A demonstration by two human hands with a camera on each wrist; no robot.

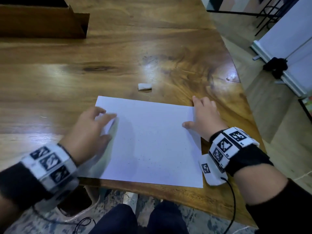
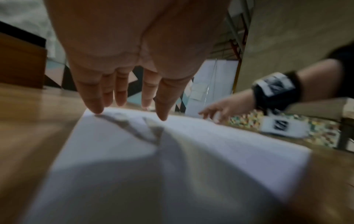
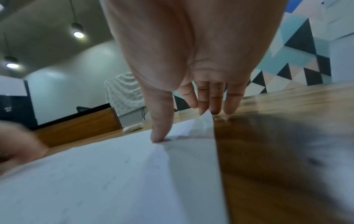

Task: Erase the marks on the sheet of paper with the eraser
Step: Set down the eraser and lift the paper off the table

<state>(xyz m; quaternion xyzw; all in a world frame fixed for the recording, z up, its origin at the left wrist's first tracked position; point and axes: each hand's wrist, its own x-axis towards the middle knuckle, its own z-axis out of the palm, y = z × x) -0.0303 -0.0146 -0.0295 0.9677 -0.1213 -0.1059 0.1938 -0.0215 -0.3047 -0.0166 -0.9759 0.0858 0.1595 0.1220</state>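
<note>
A white sheet of paper (image 1: 152,149) lies on the wooden table (image 1: 67,78) near its front edge, with faint grey specks in its lower middle. Beyond the sheet's far edge lies the small white eraser (image 1: 144,86), with neither hand on it; the right wrist view also shows the eraser (image 3: 133,128). My left hand (image 1: 101,122) rests on the sheet's left side with straight fingers (image 2: 95,106) whose tips touch the paper (image 2: 191,151). At the far right corner is my right hand (image 1: 199,114). Its thumb (image 3: 158,133) presses the paper (image 3: 95,174), and its fingers reach past the edge.
A brown box (image 1: 43,21) stands at the table's far left. The table's right edge (image 1: 243,92) runs diagonally, with floor and a white board (image 1: 287,53) beyond it. A black cable (image 1: 233,200) hangs from my right wristband.
</note>
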